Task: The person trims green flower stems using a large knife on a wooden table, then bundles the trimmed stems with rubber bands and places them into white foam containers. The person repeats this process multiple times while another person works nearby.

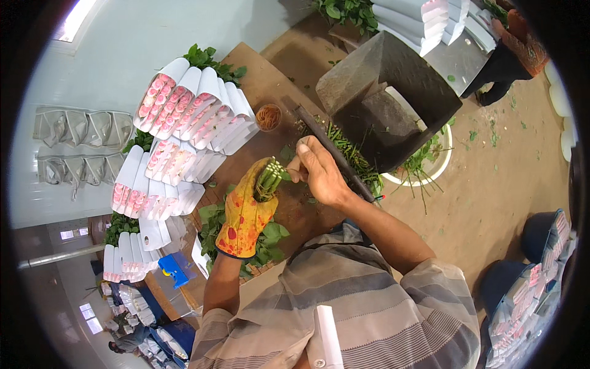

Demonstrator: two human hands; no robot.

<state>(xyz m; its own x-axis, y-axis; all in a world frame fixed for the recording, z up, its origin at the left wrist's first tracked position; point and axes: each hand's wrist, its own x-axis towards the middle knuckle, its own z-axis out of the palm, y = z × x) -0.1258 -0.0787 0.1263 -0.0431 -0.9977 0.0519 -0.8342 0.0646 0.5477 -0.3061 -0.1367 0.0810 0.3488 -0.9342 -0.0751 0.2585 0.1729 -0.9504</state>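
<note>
My left hand [244, 212] wears a yellow glove with red spots and is closed around a bundle of green flower stems [268, 181]. The pale cut ends point up towards me, and a thin band circles the stems lower down. Leaves [272, 237] spread out under the glove; the flower heads of this bundle are hidden. My bare right hand [320, 173] is just right of the cut ends, thumb and fingers drawn together. A thin strand seems to run between its fingertips and the stems, but it is too fine to be sure. A small leaf lies close by.
A bowl of rubber bands [268, 117] stands on the brown table [251, 83]. Paper-wrapped pink roses [159, 104] are stacked at left, near a blue tape dispenser [173, 270]. A dark bar [334, 154] edges the table beside cut stems and a dark bin [355, 83]. Another person [511, 55] works beyond.
</note>
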